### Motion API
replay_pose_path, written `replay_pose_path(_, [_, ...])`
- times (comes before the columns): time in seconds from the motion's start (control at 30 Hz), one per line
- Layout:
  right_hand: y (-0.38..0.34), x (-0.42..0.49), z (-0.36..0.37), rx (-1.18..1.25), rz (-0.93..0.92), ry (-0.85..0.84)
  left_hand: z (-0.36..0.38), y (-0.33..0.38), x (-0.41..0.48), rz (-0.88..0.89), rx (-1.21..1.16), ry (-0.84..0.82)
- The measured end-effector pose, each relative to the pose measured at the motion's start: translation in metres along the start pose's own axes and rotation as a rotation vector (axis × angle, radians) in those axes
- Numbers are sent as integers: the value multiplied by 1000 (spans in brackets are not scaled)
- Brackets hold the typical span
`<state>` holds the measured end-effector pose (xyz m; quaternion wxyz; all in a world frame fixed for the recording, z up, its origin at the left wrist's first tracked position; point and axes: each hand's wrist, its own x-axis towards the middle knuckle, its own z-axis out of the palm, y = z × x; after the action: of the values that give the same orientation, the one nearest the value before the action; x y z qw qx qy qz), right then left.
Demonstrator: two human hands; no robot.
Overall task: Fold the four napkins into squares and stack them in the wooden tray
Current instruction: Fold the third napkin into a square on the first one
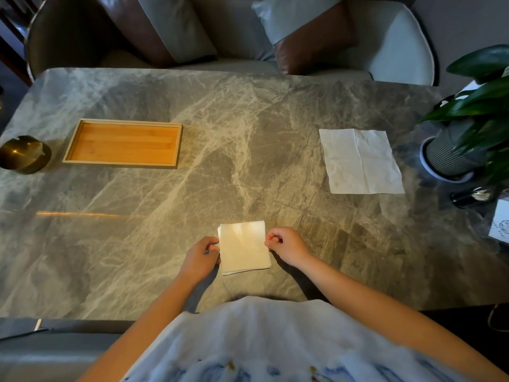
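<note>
Pinch on both edges of the folded napkin square (243,248)

Both hands are on it at the near edge of the marble surface (192,202), right in front of the person. The left hand (201,256) has its grip clamped on the square's left edge, fingers curled in, thumb against the paper. The right hand (286,245) mirrors it, its grip closed in a pinch on the right edge, nearer the far corner. The square lies flat on the surface, layers showing along its left and near edges; how many napkins are in it cannot be told.

Out to the right and farther back, an open napkin (360,161) lies spread flat, creased into quarters, well apart from the hands. Far left, the wooden tray (124,144) sits lengthwise, also well apart from the folded square. A brass bowl (23,154) stands just beside the tray's left end. A potted plant (451,158) stands at the right edge, near the open napkin. Chairs (399,45) line the far side.
</note>
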<state>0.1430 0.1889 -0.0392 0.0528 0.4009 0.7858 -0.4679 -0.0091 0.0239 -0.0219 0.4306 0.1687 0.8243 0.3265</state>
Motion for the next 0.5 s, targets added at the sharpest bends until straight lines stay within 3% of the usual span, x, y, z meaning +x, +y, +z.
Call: replay_pose_path(0.5, [-7,-1,-4,-25,-17,-38,0,2,-1,-1,-32,-30])
